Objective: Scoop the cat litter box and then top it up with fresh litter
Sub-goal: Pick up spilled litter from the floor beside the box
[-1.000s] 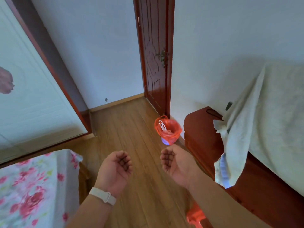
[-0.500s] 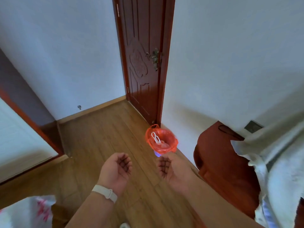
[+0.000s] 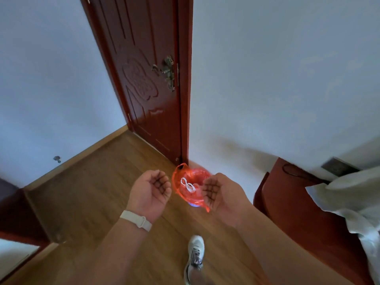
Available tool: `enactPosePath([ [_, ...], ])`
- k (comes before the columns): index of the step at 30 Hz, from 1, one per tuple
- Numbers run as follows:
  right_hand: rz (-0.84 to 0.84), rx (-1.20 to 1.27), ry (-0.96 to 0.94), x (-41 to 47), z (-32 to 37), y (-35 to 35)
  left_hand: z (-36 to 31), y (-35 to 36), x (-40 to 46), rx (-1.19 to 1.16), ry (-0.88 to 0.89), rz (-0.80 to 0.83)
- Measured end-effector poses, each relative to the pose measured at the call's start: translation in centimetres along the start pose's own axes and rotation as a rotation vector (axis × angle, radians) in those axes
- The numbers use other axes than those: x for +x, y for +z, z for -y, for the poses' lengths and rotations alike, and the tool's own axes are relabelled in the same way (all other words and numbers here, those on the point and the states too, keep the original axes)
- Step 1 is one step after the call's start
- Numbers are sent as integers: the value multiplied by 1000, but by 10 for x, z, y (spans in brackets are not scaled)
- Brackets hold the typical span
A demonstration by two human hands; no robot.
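Note:
No litter box, scoop or litter bag is in view. My left hand [image 3: 151, 189] and my right hand [image 3: 219, 191] are raised in front of me, palms facing each other, fingers loosely curled and holding nothing. Between and beyond them a small waste bin lined with a red plastic bag [image 3: 188, 187] stands on the wooden floor by the wall, with something white inside it. My left wrist wears a white band [image 3: 135, 220].
A dark red wooden door [image 3: 148, 79] is shut straight ahead, its metal handle on the right. A dark red wooden cabinet [image 3: 298, 206] draped with a white cloth [image 3: 349, 194] stands at the right. My shoe [image 3: 195, 256] is on the wooden floor [image 3: 92, 192].
The view has swung right and forward toward the door and the bin. The flowered bed cover and the wardrobe have left the frame. Both hands keep the same loose, empty pose.

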State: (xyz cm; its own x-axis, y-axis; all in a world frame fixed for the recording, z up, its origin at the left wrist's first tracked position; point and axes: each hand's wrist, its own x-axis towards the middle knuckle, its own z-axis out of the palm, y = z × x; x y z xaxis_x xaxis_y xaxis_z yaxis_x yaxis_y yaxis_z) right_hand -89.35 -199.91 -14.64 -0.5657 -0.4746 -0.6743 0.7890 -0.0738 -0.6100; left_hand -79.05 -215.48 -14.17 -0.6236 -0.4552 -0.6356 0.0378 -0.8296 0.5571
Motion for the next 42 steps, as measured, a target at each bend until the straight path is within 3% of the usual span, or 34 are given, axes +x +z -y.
enactPosePath([
  [9, -68, 115, 52, 150, 82, 15, -35, 86, 148, 124, -63, 3],
  [18, -103, 110, 32, 226, 138, 12, -59, 148, 242, 196, -175, 53],
  [22, -188, 59, 45, 259, 140, 12, -64, 153, 290, 312, -237, 53],
  [30, -467, 4, 131, 345, 121, 8, -40, 150, 409, 783, -413, 25],
  [38, -504, -180, 176, 410, 100, -4, -1, 145, 493, 979, -513, 36],
  [42, -514, -179, 185, 431, 92, -12, 17, 136, 520, 1042, -646, 85],
])
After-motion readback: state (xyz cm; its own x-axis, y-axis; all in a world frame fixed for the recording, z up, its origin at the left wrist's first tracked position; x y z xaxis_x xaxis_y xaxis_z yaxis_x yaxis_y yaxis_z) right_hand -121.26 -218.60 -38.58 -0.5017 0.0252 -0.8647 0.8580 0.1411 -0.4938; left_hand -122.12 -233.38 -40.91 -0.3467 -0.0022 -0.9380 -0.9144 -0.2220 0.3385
